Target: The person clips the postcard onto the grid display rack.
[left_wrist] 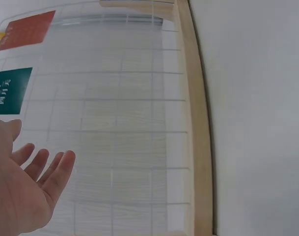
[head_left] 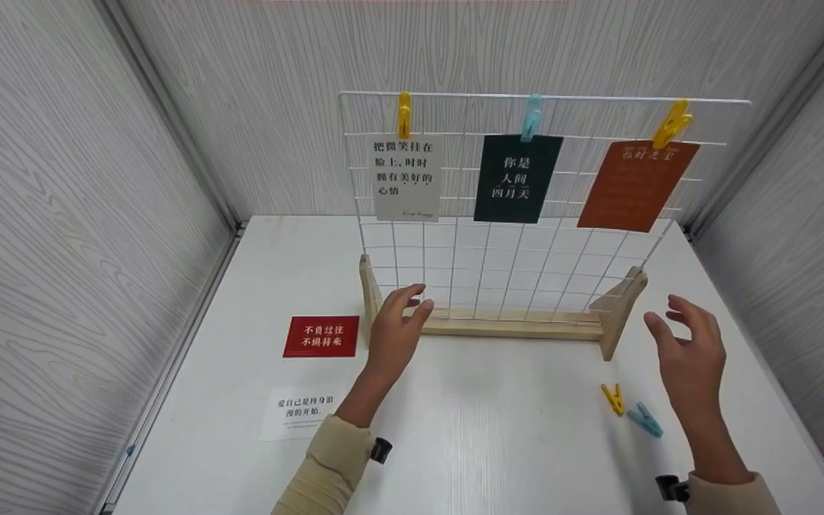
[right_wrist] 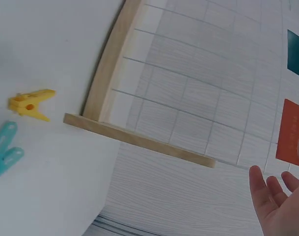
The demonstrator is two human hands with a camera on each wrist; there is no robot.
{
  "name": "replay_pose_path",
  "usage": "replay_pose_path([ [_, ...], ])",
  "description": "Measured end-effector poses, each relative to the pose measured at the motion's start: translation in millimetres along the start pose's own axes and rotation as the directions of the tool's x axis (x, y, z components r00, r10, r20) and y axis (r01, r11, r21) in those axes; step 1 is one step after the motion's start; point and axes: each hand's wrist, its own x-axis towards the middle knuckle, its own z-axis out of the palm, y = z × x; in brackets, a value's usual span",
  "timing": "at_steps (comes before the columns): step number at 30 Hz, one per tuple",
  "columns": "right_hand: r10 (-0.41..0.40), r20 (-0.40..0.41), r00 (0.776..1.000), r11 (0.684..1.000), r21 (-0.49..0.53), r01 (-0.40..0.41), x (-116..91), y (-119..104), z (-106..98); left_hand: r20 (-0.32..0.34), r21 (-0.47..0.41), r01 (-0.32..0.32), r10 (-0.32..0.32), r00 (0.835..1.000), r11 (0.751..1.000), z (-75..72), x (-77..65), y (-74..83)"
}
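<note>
My left hand (head_left: 396, 332) hovers before the left part of a white wire grid (head_left: 483, 265), fingers loosely bent and holding nothing. To the right of the stand, my right hand (head_left: 691, 350) is also raised with nothing in it. Three cards hang from the grid's top: a white card (head_left: 408, 204) under a yellow clothespin (head_left: 404, 114), a dark green card (head_left: 516, 211) under a blue clothespin (head_left: 531, 118), and an orange-red card (head_left: 634, 189) under another yellow clothespin (head_left: 672, 124). Near the right hand, a yellow clothespin (right_wrist: 29, 104) and a blue clothespin (right_wrist: 2, 153) lie on the table.
A wooden base (head_left: 512, 328) with two side feet carries the grid. On the table's left lie a red card (head_left: 321, 351) and, below it, a white card (head_left: 297, 429), partly behind the left forearm. Wood-grain panels (head_left: 61, 250) enclose the white table (head_left: 491, 443).
</note>
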Motion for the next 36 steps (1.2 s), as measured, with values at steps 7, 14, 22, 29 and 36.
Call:
replay_pose_path([
  [7,0.135,0.11,0.985,0.99,-0.064,-0.128,-17,27,7,-0.057,0.066,0.103,-0.1,0.993,0.992,-26.0,-12.3,-45.1],
  [14,0.261,0.218,0.94,0.96,-0.161,-0.229,-27,51,22,-0.111,0.162,0.218,-0.202,0.973,0.962,-55.2,-14.2,-78.7],
  [22,0.319,0.293,0.901,0.935,-0.251,-0.249,-39,73,35,-0.169,0.233,0.37,-0.338,0.926,0.899,-88.0,-6.9,-111.3],
  [29,0.338,0.356,0.871,0.921,-0.315,-0.229,-43,87,40,-0.191,0.301,0.438,-0.396,0.898,0.847,-111.3,-1.0,-138.1],
  [36,0.365,0.383,0.849,0.903,-0.367,-0.222,-43,93,41,-0.226,0.31,0.479,-0.425,0.876,0.821,-129.7,2.9,-160.9],
])
